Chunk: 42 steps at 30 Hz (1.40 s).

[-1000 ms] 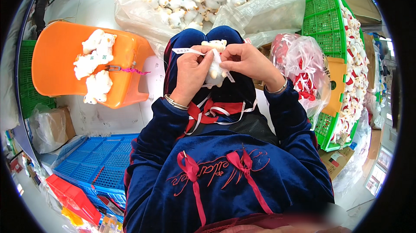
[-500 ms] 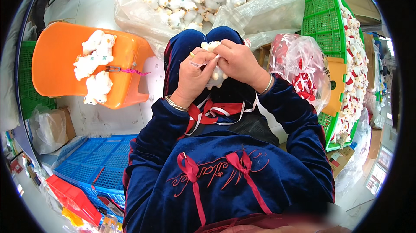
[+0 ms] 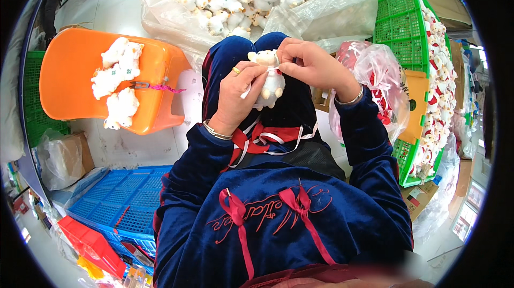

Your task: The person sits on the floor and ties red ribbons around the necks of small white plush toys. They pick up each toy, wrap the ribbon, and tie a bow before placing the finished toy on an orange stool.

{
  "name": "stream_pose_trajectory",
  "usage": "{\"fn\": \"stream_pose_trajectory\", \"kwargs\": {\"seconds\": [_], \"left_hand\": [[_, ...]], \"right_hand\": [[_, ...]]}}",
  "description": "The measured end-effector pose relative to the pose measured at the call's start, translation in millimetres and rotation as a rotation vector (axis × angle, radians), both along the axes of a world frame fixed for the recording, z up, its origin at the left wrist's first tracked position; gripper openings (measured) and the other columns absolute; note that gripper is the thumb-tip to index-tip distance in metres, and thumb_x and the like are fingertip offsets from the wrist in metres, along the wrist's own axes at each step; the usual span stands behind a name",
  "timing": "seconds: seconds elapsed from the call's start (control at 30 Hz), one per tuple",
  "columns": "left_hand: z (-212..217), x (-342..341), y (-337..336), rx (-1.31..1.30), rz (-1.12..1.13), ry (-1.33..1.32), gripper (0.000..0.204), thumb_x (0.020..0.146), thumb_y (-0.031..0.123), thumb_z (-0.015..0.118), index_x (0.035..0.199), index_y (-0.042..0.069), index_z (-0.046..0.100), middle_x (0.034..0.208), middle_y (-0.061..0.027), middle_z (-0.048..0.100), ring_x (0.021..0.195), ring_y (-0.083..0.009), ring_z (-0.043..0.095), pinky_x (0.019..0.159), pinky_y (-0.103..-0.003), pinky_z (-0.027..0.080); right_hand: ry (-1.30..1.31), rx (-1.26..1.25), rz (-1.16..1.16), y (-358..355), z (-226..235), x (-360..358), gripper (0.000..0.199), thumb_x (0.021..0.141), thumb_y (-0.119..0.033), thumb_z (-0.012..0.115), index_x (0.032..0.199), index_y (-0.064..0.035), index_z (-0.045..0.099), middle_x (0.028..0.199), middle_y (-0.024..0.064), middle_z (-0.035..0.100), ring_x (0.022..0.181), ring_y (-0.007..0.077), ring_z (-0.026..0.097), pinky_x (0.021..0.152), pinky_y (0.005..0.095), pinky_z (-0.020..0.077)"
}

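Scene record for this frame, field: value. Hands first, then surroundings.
held item: white plush animal, head pointing away from the wearer
left hand: at its neck, white ribbon end protruding
right hand: at its neck; exact hold unclear
lap: red fabric with white ties
orange chair: white plush toys, small metal tool with pink cord
ahead: plastic bag of plush toys
right: green crate, plush toys

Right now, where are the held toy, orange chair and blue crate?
Held toy (image 3: 273, 82), head view: its body.
Orange chair (image 3: 67, 76), head view: its bare left part.
Blue crate (image 3: 115, 194), head view: its grid.
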<state>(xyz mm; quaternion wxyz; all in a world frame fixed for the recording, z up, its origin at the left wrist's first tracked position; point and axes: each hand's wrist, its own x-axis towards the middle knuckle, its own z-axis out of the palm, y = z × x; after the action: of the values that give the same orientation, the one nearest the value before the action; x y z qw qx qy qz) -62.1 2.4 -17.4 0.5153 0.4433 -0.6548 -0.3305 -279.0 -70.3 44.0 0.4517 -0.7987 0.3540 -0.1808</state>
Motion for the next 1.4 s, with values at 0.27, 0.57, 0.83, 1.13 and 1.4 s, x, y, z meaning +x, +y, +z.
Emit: {"fn": "stream_pose_trajectory", "kwargs": {"seconds": [0.27, 0.57, 0.83, 1.13, 1.4], "left_hand": [[3, 3, 1, -0.016, 0.050, -0.100, 0.011, 0.088, 0.000, 0.074, 0.099, 0.002, 0.073, 0.090, -0.0122, 0.068, 0.079, -0.0281, 0.070, 0.070, -0.035, 0.056], [11, 25, 4, 0.227, 0.096, -0.203, 0.007, 0.092, 0.007, 0.073, 0.092, 0.004, 0.067, 0.082, -0.0119, 0.067, 0.070, -0.0288, 0.067, 0.062, -0.035, 0.052], [27, 12, 8, 0.335, -0.007, 0.074, 0.008, 0.096, 0.007, 0.071, 0.102, 0.002, 0.070, 0.088, -0.0095, 0.071, 0.072, -0.0134, 0.067, 0.066, -0.029, 0.053], [34, 20, 21, 0.281, -0.330, 0.027, 0.013, 0.089, 0.004, 0.076, 0.102, 0.006, 0.073, 0.086, -0.0023, 0.067, 0.068, -0.0085, 0.060, 0.061, -0.024, 0.047], [53, 49, 4, 0.851, -0.278, 0.198, 0.032, 0.106, 0.025, 0.055, 0.082, 0.006, 0.065, 0.073, -0.0013, 0.068, 0.052, -0.0037, 0.051, 0.048, -0.019, 0.038]], "right_hand": [[-0.726, 0.681, -0.252, 15, -26, 10, 0.026, 0.107, -0.018, 0.054, 0.090, -0.0015, 0.066, 0.086, 0.0045, 0.065, 0.080, 0.0122, 0.060, 0.071, 0.0249, 0.0479], [-0.555, 0.405, -0.300, 18, -53, 10, 0.021, 0.102, -0.011, 0.062, 0.085, -0.0076, 0.050, 0.077, -0.0024, 0.050, 0.069, 0.0057, 0.043, 0.061, 0.0233, 0.0350], [-0.161, 0.135, -0.258, 40, -35, 27, 0.019, 0.093, -0.010, 0.075, 0.105, -0.0033, 0.063, 0.077, 0.0011, 0.054, 0.068, 0.0082, 0.050, 0.062, 0.0274, 0.0437], [-0.170, -0.165, -0.349, 51, -45, 35, 0.016, 0.087, -0.004, 0.073, 0.101, -0.0045, 0.067, 0.080, 0.0081, 0.058, 0.065, 0.0194, 0.057, 0.062, 0.0324, 0.0479], [-0.175, -0.197, -0.385, 58, -46, 36, 0.015, 0.083, 0.001, 0.073, 0.096, -0.0040, 0.064, 0.080, 0.0074, 0.056, 0.065, 0.0189, 0.057, 0.061, 0.0314, 0.0475]]}}
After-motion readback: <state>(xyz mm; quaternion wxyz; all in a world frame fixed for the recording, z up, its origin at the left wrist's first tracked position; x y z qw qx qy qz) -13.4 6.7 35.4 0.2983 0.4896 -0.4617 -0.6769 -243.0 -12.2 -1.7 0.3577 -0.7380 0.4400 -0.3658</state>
